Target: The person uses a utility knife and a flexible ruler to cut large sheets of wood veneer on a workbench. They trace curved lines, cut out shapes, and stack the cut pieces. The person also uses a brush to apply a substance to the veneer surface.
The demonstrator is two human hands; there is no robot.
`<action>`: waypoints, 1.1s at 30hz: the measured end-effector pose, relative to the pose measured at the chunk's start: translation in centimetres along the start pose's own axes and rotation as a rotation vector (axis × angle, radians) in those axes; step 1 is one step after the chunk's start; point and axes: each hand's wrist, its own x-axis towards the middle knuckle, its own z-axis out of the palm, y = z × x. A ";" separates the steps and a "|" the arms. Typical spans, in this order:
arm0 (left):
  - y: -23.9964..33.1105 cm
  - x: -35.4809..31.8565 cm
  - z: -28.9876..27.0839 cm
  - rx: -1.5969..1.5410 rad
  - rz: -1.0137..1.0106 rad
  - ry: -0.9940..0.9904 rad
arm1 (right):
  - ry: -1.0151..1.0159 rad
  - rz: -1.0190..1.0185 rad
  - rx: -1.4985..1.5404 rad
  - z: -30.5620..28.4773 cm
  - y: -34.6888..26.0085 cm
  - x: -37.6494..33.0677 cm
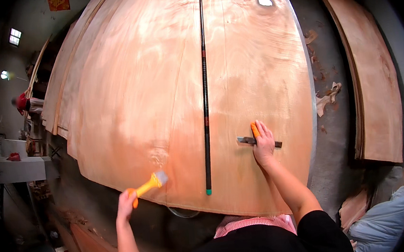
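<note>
My left hand [125,205] is closed around the yellow handle of a flat paintbrush [146,185]. Its pale bristles point right, over the near left edge of a large wood veneer sheet [128,108]. On the right part of the sheet rests my right hand [264,147], its fingers pointing forward, with a utility knife [247,140] held crosswise under it. The blade end shows to the left of the hand and the dark handle end to the right. Both hands wear orange finger covers. Between them a long black rod [207,125] with a green end lies lengthwise on the veneer.
The veneer has a hole [264,1] at its far right. Across the aisle lies another veneer stack [376,82], with torn scraps [328,99] on the floor. A blue-grey cloth bundle [386,225] sits at lower right. Far left, a person in red [21,103] stands.
</note>
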 end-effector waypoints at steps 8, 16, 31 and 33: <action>25.8 26.8 8.4 -0.094 0.237 -0.041 | -0.222 -0.164 0.049 -1.1 2.1 2.1; 40.4 49.1 23.8 -0.349 0.250 0.058 | -0.256 -0.120 0.046 -1.4 2.8 3.4; 38.0 50.0 19.3 0.460 0.040 0.028 | -0.249 -0.093 0.113 -1.6 3.3 3.5; 35.4 46.6 17.3 0.556 0.054 -0.015 | -0.239 -0.096 0.130 -1.7 3.1 3.3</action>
